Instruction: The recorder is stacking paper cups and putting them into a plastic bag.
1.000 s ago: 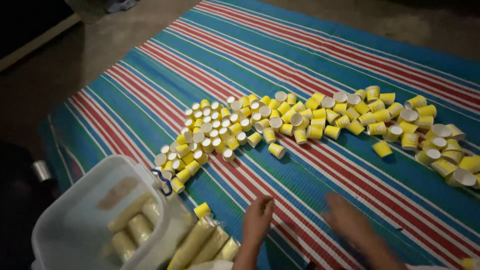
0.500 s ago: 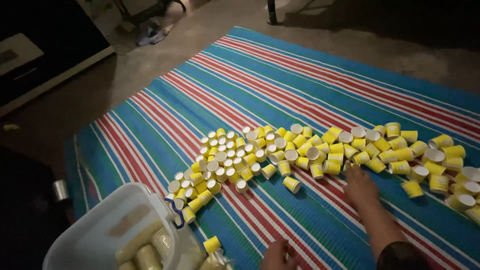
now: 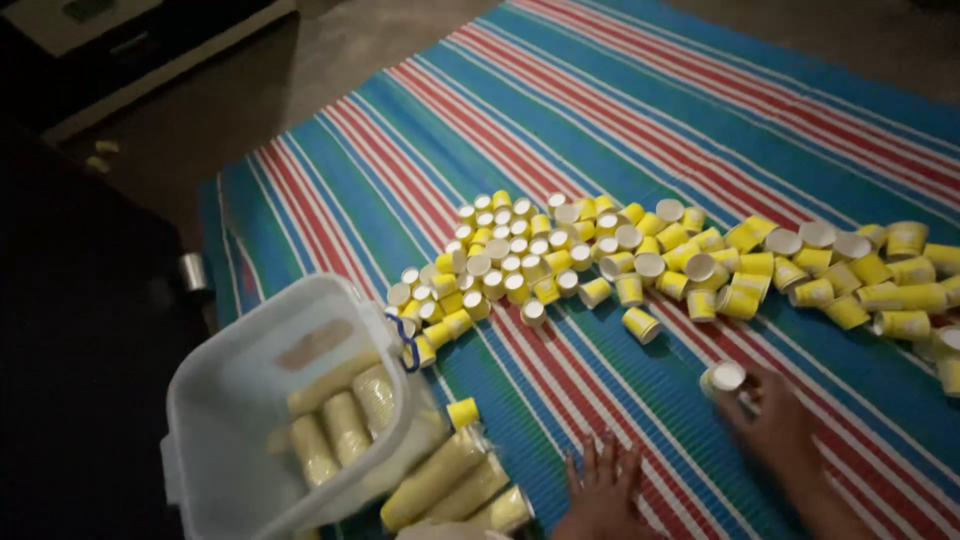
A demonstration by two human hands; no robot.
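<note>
Right hand [image 3: 775, 425] gripped single yellow cup [image 3: 722, 378] off striped mat [image 3: 600, 110]; left hand [image 3: 600, 490] lay open, fingers spread, bracing on mat.

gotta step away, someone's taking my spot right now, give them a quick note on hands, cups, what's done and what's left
Right hand: fingers closed around one small yellow cup at the mat.
Left hand: flat on the mat, fingers spread, holding nothing.
Loose cups: a long scatter across the striped mat, some upright, some tipped; one stray sits near the tub.
Done: several stacked sleeves of cups lie inside the clear plastic tub, and more wrapped sleeves lie beside it.
Left: most of the cups are loose, unstacked.
</note>
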